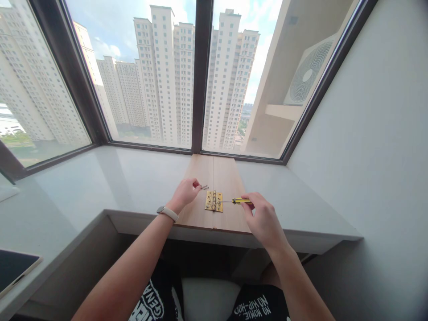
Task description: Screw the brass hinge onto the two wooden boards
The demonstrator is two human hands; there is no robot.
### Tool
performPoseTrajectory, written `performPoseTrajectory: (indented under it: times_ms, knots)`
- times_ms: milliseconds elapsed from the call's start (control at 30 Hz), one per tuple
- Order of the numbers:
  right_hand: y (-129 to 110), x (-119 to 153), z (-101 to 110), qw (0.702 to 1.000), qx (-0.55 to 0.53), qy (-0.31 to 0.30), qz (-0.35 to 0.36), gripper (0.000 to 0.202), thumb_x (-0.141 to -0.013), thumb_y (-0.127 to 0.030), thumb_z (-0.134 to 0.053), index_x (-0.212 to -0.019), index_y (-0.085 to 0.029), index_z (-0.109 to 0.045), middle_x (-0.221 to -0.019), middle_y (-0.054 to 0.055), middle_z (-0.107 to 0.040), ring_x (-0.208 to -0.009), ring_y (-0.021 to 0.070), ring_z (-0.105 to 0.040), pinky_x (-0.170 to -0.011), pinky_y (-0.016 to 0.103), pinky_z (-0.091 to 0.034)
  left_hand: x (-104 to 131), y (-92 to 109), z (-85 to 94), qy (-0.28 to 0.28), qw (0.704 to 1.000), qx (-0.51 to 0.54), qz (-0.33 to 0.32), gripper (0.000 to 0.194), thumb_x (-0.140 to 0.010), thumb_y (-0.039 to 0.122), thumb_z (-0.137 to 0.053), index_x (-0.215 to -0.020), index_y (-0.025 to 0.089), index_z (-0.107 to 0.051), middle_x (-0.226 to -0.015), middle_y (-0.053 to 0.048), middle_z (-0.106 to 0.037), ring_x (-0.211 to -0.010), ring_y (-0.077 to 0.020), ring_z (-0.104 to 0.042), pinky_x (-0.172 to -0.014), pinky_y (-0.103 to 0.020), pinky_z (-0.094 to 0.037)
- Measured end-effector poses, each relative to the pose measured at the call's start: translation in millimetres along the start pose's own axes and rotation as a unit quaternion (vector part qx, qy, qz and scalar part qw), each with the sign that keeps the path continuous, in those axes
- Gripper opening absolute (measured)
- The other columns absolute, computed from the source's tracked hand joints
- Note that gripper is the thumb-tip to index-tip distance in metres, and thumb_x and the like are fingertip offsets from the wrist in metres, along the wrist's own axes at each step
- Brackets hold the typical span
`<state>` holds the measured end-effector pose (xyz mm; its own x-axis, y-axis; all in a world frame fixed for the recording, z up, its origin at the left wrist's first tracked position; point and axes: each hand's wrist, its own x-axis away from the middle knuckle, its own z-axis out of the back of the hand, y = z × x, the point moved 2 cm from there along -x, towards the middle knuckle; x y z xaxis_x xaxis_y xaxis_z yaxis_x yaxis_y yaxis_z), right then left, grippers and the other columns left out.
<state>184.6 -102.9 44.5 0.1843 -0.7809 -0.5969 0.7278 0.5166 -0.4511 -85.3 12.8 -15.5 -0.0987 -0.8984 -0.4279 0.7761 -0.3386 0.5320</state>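
Observation:
A brass hinge (214,201) lies open across the seam between two light wooden boards (229,176), with several screws in its holes. My right hand (261,211) grips a yellow and black screwdriver (240,201), held nearly level, its thin shaft reaching the hinge's right leaf. Just up and left of the hinge, my left hand (187,191) has its thumb and index finger pinched together beside a few small loose screws (205,187). Whether one of them is between the fingertips is too small to tell.
The boards rest on a white counter (143,171) that runs under dark window frames (202,80). A tablet-like dark device (16,267) lies at the far left. A white wall (374,133) stands on the right.

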Motion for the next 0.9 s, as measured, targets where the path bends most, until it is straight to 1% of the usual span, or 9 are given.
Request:
performPoseTrajectory:
  times_ms: [133, 233, 333, 433, 500, 633, 900]
  knots:
    - [-1.0, -1.9, 3.9, 1.0, 0.012, -0.019, -0.001, 0.017, -0.094, -0.017, -0.049, -0.101, -0.021, -0.065, -0.101, 0.007, -0.067, -0.091, 0.0221, -0.064, -0.085, 0.038, -0.052, 15.5, 0.0, 7.1, 0.005, 0.999, 0.025, 0.032, 0.018, -0.088, 0.033, -0.058, -0.084, 0.02, -0.07, -0.088, -0.005, -0.074, -0.081, -0.0205, -0.065, -0.073, -0.031, -0.048]
    - [-3.3, -1.9, 7.6, 1.0, 0.009, -0.016, 0.002, 0.017, -0.094, -0.018, -0.05, -0.102, -0.02, -0.065, -0.102, 0.008, -0.067, -0.09, 0.0219, -0.065, -0.084, 0.037, -0.053, 25.1, 2.3, 11.4, 0.01, 0.999, 0.04, 0.034, 0.019, -0.089, 0.033, -0.057, -0.085, 0.02, -0.069, -0.089, -0.005, -0.074, -0.083, -0.0203, -0.066, -0.074, -0.03, -0.048]
    - [-5.3, -0.9, 8.7, 1.0, 0.004, -0.005, 0.006, 0.017, -0.095, -0.018, -0.05, -0.103, -0.021, -0.065, -0.102, 0.008, -0.067, -0.091, 0.022, -0.065, -0.085, 0.037, -0.052, 33.4, 2.1, 11.0, 0.008, 0.998, 0.05, 0.038, 0.018, -0.089, 0.033, -0.056, -0.085, 0.021, -0.069, -0.089, -0.005, -0.073, -0.083, -0.02, -0.065, -0.074, -0.03, -0.048]
    - [-5.7, 0.1, 7.6, 1.0, -0.006, 0.0, 0.005, 0.017, -0.094, -0.018, -0.05, -0.103, -0.02, -0.065, -0.102, 0.008, -0.067, -0.091, 0.0217, -0.065, -0.085, 0.037, -0.052, 39.5, -1.7, 6.9, -0.005, 0.997, 0.053, 0.062, 0.016, -0.087, 0.032, -0.057, -0.084, 0.021, -0.068, -0.088, -0.005, -0.073, -0.082, -0.02, -0.065, -0.072, -0.03, -0.047]
    - [-5.2, 0.5, 6.6, 1.0, -0.009, -0.001, 0.004, 0.017, -0.094, -0.018, -0.05, -0.102, -0.02, -0.065, -0.102, 0.007, -0.067, -0.091, 0.0214, -0.065, -0.084, 0.036, -0.052, 42.0, -4.3, 4.4, -0.013, 0.996, 0.053, 0.072, 0.016, -0.087, 0.032, -0.057, -0.084, 0.02, -0.068, -0.087, -0.005, -0.073, -0.08, -0.0199, -0.065, -0.071, -0.03, -0.047]
    - [-4.0, 0.1, 5.6, 1.0, -0.001, -0.008, -0.001, 0.018, -0.094, -0.017, -0.05, -0.104, -0.02, -0.064, -0.103, 0.007, -0.067, -0.091, 0.021, -0.066, -0.085, 0.036, -0.052, 44.4, -6.5, 2.5, -0.024, 0.996, 0.047, 0.072, 0.017, -0.087, 0.033, -0.057, -0.086, 0.02, -0.067, -0.085, -0.006, -0.072, -0.078, -0.0201, -0.064, -0.07, -0.031, -0.046]
    - [-7.6, -6.5, 6.3, 1.0, 0.009, -0.004, -0.009, 0.022, -0.092, -0.021, -0.053, -0.112, -0.021, -0.061, -0.105, 0.008, -0.069, -0.087, 0.0205, -0.067, -0.083, 0.035, -0.052, 46.5, -4.9, 2.7, -0.02, 0.997, 0.033, 0.071, 0.016, -0.087, 0.033, -0.057, -0.086, 0.02, -0.068, -0.084, -0.005, -0.072, -0.078, -0.0201, -0.064, -0.07, -0.031, -0.046]
